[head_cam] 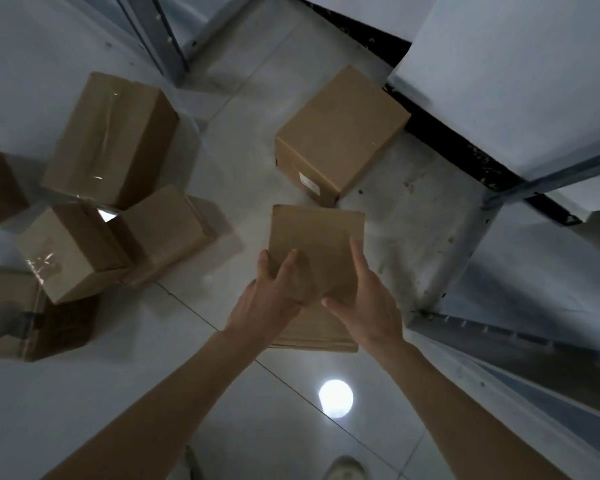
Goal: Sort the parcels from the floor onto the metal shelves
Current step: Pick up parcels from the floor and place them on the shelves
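I am gripping a flat cardboard parcel (317, 247) with my left hand (271, 299), its fingers curling over the near left corner. My right hand (368, 306) is lying against the parcel's right side with fingers straight, thumb spread wide. The parcel is hanging above the tiled floor (118, 393). Just beyond it a second box (340, 133) is sitting beside the metal shelves (520, 341). Four more boxes are clustering to the left, one large (111, 136).
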`<state>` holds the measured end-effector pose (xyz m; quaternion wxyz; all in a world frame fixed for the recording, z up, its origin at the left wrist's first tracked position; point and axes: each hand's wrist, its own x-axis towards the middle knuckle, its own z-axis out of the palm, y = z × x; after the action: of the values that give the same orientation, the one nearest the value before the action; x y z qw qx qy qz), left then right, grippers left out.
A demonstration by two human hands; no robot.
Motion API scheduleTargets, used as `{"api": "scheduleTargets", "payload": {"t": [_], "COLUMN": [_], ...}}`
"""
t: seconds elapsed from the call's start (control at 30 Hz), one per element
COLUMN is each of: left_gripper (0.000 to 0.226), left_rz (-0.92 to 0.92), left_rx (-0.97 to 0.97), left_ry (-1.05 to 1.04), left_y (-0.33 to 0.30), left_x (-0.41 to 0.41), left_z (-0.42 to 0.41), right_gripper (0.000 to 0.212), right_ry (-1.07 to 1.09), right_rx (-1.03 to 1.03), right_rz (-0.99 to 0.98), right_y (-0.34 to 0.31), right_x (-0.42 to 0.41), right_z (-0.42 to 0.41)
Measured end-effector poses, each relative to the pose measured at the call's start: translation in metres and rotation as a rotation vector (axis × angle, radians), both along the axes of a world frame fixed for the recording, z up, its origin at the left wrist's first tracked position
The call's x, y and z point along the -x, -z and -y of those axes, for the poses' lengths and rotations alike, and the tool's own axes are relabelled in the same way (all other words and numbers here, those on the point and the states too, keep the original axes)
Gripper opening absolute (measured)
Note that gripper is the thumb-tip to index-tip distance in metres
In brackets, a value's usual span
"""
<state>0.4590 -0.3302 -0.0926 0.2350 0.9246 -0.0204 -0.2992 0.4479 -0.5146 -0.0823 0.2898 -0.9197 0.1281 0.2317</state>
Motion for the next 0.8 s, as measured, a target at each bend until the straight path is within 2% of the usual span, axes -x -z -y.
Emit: {"api": "scheduleTargets", "payload": {"t": [0.13, 0.27, 0.4, 0.47, 0.53, 0.63, 0.73, 0.8], "left_gripper": [0.098, 0.115, 0.139, 0.144, 0.145, 0.125, 0.075, 0.044], "left_rz": [0.048, 0.162, 0.300, 0.361, 0.407, 0.453, 0.461, 0.545], "left_rx": [0.040, 0.111, 0.213, 0.255, 0.296, 0.348, 0.426, 0.541], "left_ry": [-0.047, -0.094, -0.159, -0.194, -0.230, -0.251, -0.284, -0.329], "left_y": [-0.018, -0.067, -0.143, -0.194, -0.251, -0.342, -0.429, -0.486], "left_x": [0.006, 0.009, -0.001, -0.012, -0.025, -0.037, -0.033, -0.020], "left_z": [-0.003, -0.016, -0.034, -0.042, -0.049, -0.060, -0.069, -0.075], "right_gripper": [0.124, 0.126, 0.123, 0.119, 0.107, 0.083, 0.052, 0.039], "right_ry": [0.073, 0.113, 0.152, 0.171, 0.173, 0.205, 0.249, 0.286], "right_rx": [-0.060, -0.147, -0.245, -0.287, -0.302, -0.316, -0.381, -0.430], "right_rz": [0.035, 0.100, 0.156, 0.199, 0.248, 0.260, 0.337, 0.401], "right_y": [-0.019, -0.073, -0.159, -0.211, -0.270, -0.364, -0.447, -0.494], "right_x": [0.002, 0.001, -0.009, -0.017, -0.023, -0.025, -0.014, -0.005], "right_z": [0.001, -0.006, -0.017, -0.023, -0.029, -0.036, -0.043, -0.051]}}
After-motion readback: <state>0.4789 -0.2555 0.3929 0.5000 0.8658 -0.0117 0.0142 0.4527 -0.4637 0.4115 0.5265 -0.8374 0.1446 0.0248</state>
